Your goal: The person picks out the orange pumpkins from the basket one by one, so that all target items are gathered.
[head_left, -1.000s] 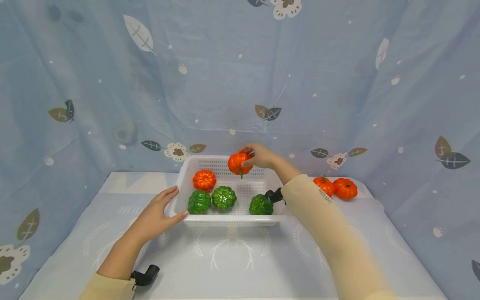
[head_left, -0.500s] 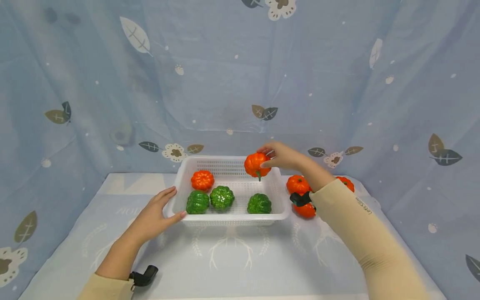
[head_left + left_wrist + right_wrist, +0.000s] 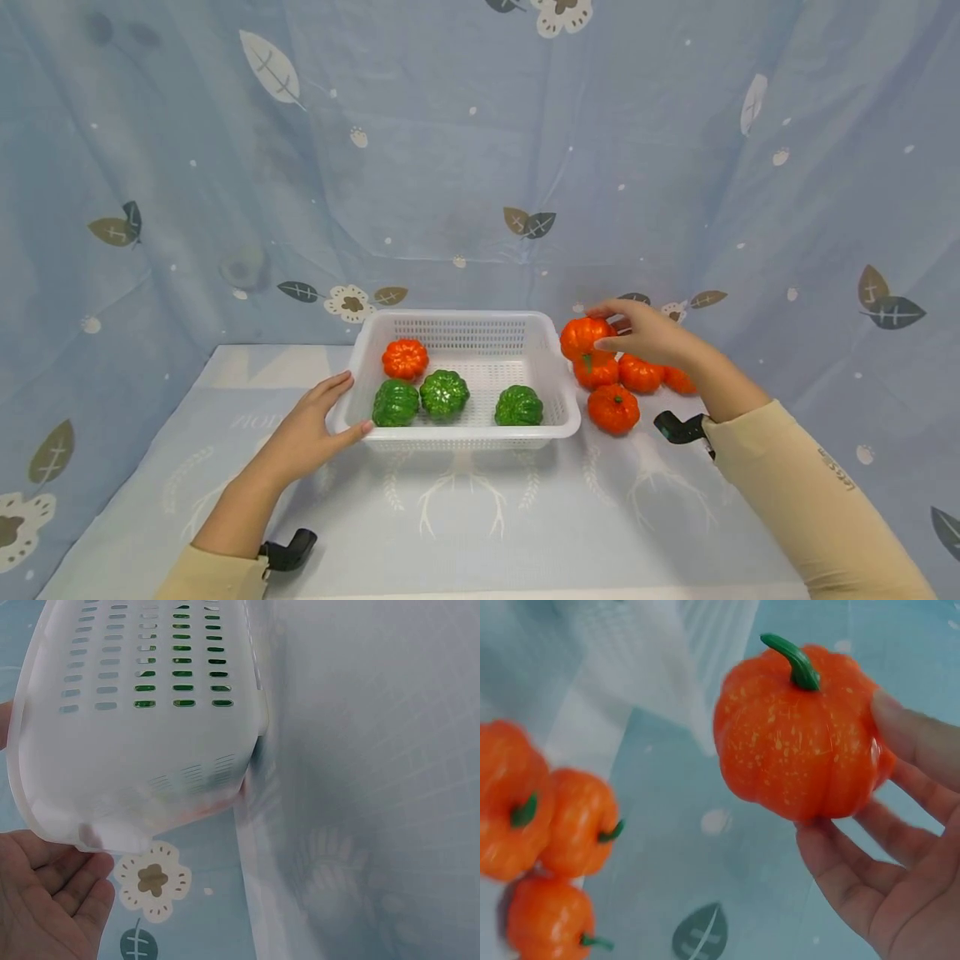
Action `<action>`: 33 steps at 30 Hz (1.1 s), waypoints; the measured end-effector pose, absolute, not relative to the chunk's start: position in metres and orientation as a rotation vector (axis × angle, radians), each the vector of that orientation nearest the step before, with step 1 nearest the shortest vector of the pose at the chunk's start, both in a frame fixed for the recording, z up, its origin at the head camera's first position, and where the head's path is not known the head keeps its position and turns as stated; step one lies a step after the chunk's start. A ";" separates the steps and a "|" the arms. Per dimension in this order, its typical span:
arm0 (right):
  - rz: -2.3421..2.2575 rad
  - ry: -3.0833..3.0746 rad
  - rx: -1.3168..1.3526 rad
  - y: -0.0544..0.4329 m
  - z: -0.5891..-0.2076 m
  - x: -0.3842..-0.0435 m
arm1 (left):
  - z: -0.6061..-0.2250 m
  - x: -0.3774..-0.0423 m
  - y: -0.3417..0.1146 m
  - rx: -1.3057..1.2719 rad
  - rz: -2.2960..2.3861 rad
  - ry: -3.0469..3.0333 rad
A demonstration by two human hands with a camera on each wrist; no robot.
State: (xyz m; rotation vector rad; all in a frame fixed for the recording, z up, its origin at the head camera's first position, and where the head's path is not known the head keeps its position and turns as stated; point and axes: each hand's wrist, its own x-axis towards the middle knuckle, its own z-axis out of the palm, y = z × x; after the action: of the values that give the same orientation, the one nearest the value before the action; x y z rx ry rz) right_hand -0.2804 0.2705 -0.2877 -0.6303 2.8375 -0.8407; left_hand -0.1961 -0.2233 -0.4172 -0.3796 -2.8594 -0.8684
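Observation:
My right hand (image 3: 651, 333) grips an orange toy pumpkin (image 3: 585, 337) with a green stem, held between thumb and fingers. In the head view it hangs just right of the white basket (image 3: 457, 434), above other orange pumpkins. The right wrist view shows the held pumpkin (image 3: 799, 735) up close, stem upward. My left hand (image 3: 311, 429) rests against the basket's left side with fingers extended, its thumb near the front left corner. In the left wrist view, the left fingers (image 3: 79, 889) touch the basket's rim. Inside the basket sit one orange pumpkin (image 3: 405, 359) and three green ones (image 3: 444, 394).
Several orange pumpkins lie on the table right of the basket, one nearest the front (image 3: 613, 409) and another (image 3: 640, 374) behind it. A pale patterned cloth (image 3: 465, 533) covers the table. A blue curtain (image 3: 420, 167) hangs behind.
My right hand has carried the orange pumpkin rightward from above the basket to beyond its right rim. The left hand has stayed at the basket's left side.

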 end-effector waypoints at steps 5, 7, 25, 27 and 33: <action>-0.861 2.869 -0.539 0.294 -0.293 -0.268 | -0.416 -0.196 -0.223 -0.375 -0.878 -2.864; -0.871 2.876 -0.531 0.304 -0.296 -0.265 | -0.416 -0.196 -0.223 -0.371 -0.883 -2.867; -0.909 2.889 -0.377 0.379 -0.351 -0.247 | -0.416 -0.196 -0.224 -0.378 -0.882 -2.859; -0.870 2.907 -0.358 0.383 -0.358 -0.247 | -0.416 -0.196 -0.224 -0.376 -0.876 -2.859; -0.926 2.867 -0.285 0.392 -0.378 -0.247 | -0.416 -0.196 -0.224 -0.379 -0.876 -2.856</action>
State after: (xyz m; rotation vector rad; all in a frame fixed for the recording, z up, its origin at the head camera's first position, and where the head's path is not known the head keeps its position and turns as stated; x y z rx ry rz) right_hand -0.2468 0.3918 -0.3784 -0.2847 2.8671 -0.9260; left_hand -0.1959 -0.2242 -0.4163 -0.3788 -2.8558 -0.8763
